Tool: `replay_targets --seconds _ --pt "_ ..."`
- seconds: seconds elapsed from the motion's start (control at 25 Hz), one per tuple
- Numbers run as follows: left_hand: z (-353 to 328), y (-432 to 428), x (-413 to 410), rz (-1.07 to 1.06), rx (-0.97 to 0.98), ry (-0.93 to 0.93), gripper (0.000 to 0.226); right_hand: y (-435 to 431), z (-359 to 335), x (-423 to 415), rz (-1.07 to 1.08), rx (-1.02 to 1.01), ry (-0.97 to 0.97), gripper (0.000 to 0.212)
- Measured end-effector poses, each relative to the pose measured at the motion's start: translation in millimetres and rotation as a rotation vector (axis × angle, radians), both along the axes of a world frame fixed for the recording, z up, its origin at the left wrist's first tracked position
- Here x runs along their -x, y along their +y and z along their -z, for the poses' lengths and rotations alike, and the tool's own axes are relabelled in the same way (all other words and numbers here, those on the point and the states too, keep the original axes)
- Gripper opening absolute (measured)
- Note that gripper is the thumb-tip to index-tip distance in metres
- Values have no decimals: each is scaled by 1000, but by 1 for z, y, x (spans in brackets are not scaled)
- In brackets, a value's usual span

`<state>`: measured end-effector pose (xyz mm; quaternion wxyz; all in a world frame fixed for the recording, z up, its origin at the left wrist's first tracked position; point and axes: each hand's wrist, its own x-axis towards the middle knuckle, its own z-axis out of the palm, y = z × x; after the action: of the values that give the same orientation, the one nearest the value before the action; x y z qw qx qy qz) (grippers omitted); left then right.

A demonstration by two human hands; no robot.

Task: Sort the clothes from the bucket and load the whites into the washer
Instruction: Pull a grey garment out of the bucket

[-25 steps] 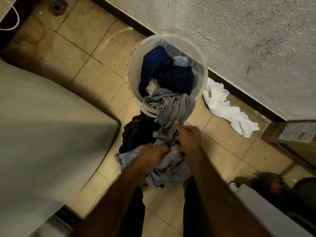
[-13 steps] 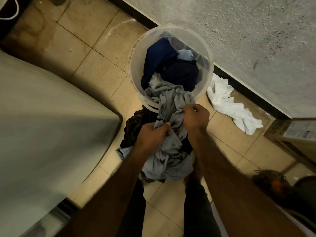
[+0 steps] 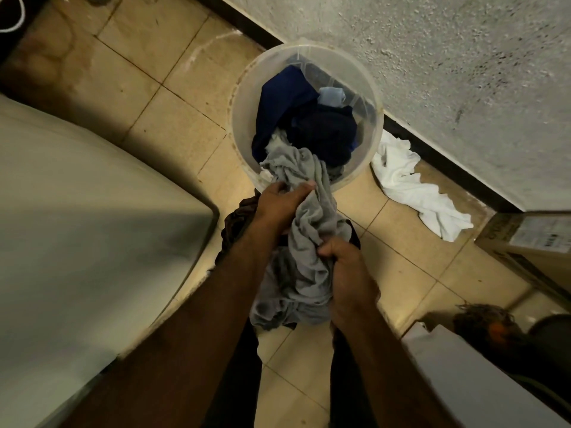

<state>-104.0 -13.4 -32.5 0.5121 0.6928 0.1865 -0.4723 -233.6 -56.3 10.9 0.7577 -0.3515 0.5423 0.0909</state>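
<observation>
Translucent bucket [image 3: 239,125] stands on the tiled floor [image 3: 173,112] against the wall. Inside: dark blue clothes [image 3: 287,100], one pale blue piece [image 3: 331,96]. Grey garment [image 3: 309,230] trails over the near rim and hangs down in front of the person's legs. Left hand [image 3: 279,205] grips it just beside the rim, fingers [image 3: 304,189] closed on the cloth. Right hand [image 3: 349,273] grips it lower, fingers curled tight round a bunch. Dark garment [image 3: 238,220] lies on the floor under the grey one. White cloth [image 3: 411,186] lies on the floor right of the bucket, along the wall
</observation>
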Motion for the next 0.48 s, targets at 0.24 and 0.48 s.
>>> replay_targets --seconds 0.24,0.48 --pt "-2 6 2 57 -96 -122 20 -20 -1 -10 -153 59 33 78" --pt "-27 26 46 -45 -135 -222 34 -34 32 -61 -71 399 199 40"
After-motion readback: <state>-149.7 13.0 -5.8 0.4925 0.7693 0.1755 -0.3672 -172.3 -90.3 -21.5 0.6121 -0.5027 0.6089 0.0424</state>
